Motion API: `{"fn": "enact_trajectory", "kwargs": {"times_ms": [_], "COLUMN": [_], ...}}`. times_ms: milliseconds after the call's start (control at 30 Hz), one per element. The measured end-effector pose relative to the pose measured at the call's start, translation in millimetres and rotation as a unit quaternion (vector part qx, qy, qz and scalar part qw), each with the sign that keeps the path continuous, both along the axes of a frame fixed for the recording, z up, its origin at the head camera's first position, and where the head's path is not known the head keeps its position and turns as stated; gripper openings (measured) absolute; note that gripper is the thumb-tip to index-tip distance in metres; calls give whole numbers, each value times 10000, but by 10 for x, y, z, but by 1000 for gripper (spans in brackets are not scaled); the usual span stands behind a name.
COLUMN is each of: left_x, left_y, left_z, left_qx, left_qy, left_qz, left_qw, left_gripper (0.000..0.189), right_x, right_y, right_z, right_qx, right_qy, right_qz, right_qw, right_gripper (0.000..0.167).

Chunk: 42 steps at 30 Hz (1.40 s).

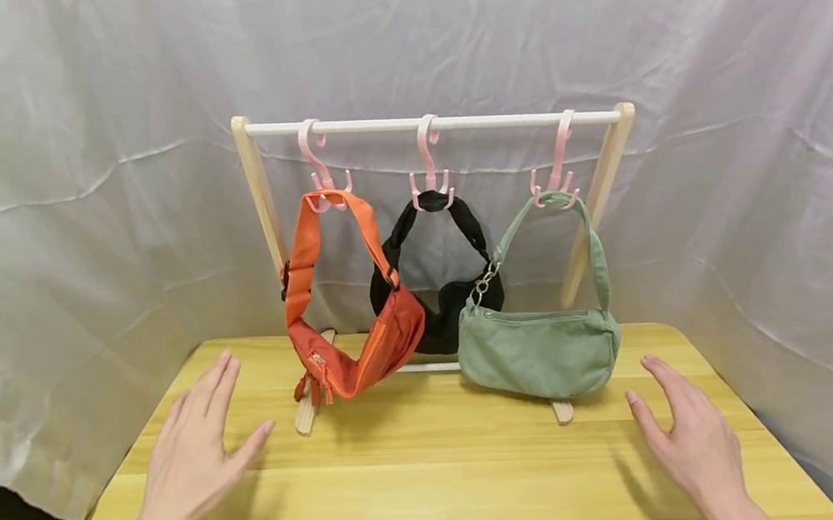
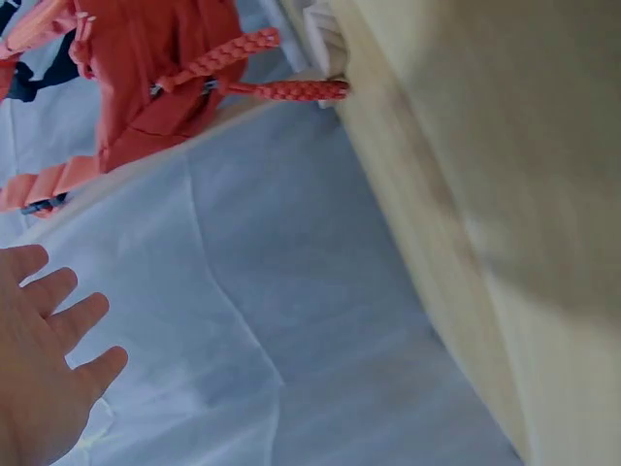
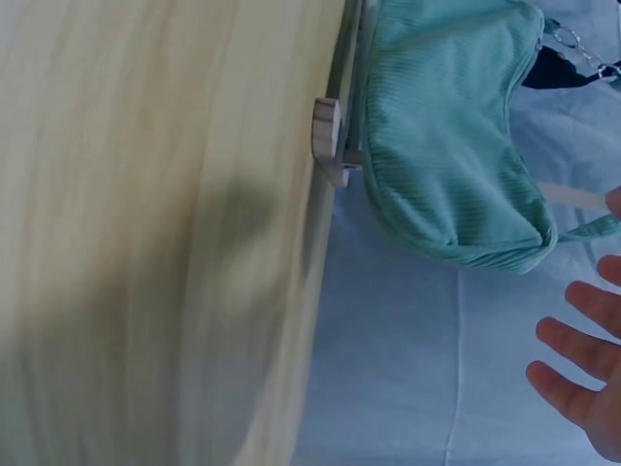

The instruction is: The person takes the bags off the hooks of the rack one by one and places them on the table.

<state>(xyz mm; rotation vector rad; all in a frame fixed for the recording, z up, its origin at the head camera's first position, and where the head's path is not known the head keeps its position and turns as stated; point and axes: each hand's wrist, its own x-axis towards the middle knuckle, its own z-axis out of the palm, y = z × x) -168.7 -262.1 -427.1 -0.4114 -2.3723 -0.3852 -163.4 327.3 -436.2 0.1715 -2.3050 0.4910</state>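
Observation:
Three bags hang in a row from pink hooks on a small rack. On the left is an orange-red bag (image 1: pixel 386 338) with braided zip pulls (image 2: pixel 281 90). A black bag (image 1: pixel 459 306) hangs in the middle, partly hidden behind its neighbours. At the right hangs a green corduroy shoulder bag (image 1: pixel 542 352) with a chain link on its strap. My left hand (image 1: pixel 193 445) is held over the table's left side, fingers extended, apart from the orange-red bag. My right hand (image 1: pixel 693 434) hovers at the right, fingers spread, near the green bag but not touching it. Both hold nothing.
The rack has a white top bar (image 1: pixel 373 124), wooden side posts (image 1: pixel 260 195) and wooden feet (image 3: pixel 328 136). Each pink hook (image 1: pixel 428 158) ends in several prongs. A wood-grain table (image 1: pixel 439 492) carries the rack. Grey cloth (image 1: pixel 117 197) hangs behind and at both sides.

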Motion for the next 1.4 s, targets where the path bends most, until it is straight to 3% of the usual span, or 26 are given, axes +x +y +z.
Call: {"fn": "enact_trajectory", "kwargs": {"times_ms": [233, 600, 767, 933, 1400], "left_x": [-22, -91, -105, -115, -181], "left_y": [100, 236, 274, 310, 402], "left_z": [155, 364, 447, 531, 736], "left_qx": [-88, -203, -263, -280, -469], "left_qy": [363, 860, 1066, 1172, 1244], "left_qz": [-146, -272, -373, -421, -583], "left_qw": [9992, 9957, 9933, 9918, 9894], "left_gripper": [89, 92, 91, 90, 91], "right_x": [-19, -32, -74, -127, -226], "right_y": [-109, -266, -367, -474, -743], "right_z": [82, 259, 356, 464, 737], "right_qx": [49, 29, 52, 121, 386], "right_qy": [683, 860, 1329, 1613, 1855], "right_qz": [357, 599, 850, 1042, 1555], "right_qw": [9970, 9945, 9875, 9813, 9695], "right_gripper": [56, 53, 60, 64, 61]}}
